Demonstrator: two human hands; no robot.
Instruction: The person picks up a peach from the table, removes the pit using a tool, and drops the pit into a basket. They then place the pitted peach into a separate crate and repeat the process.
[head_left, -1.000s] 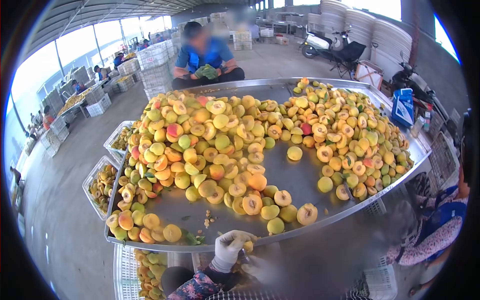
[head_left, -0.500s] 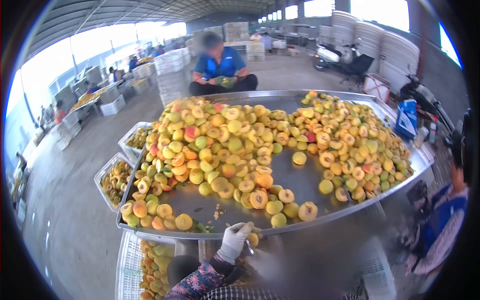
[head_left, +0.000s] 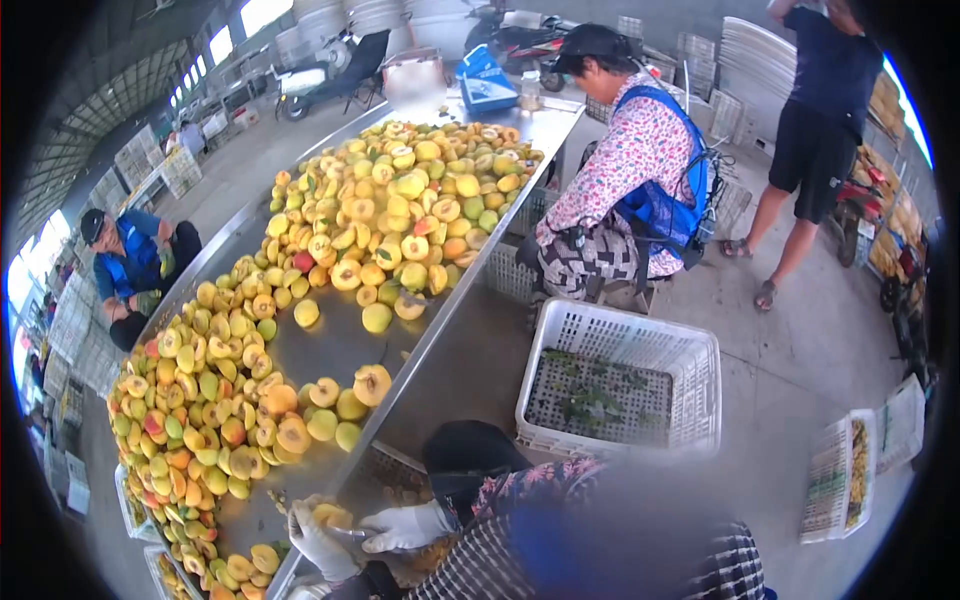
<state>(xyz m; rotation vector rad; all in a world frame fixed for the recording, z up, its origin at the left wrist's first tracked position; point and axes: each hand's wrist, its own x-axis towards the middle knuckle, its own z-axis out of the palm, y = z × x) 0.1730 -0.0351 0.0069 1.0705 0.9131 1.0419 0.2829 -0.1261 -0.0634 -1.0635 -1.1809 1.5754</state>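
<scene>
My left hand (head_left: pixel 318 542), in a white glove, is closed around a yellow peach (head_left: pixel 330 514) at the near edge of the metal table. Close on its right, my right hand (head_left: pixel 408 527), also gloved in white, grips a small metal tool (head_left: pixel 350 533) whose tip points at the peach. The tool's exact kind is too small to tell. Beyond my hands, a large heap of yellow peaches (head_left: pixel 390 195), many cut in half with brown hollows showing, lies on the metal table (head_left: pixel 330 345). A few halves lie near the table's rim.
A white crate (head_left: pixel 690 400) with some leaves stands on the floor to the right. A person in a blue vest (head_left: pixel 640 170) sits beside the table; another person (head_left: pixel 140 255) sits across it. Someone stands behind, right. A white crate of fruit (head_left: pixel 840 480) is far right.
My view has swung to the right, bringing the leafy crate and the standing person into sight. My left hand still holds a peach, and my right hand now shows clearly beside it.
</scene>
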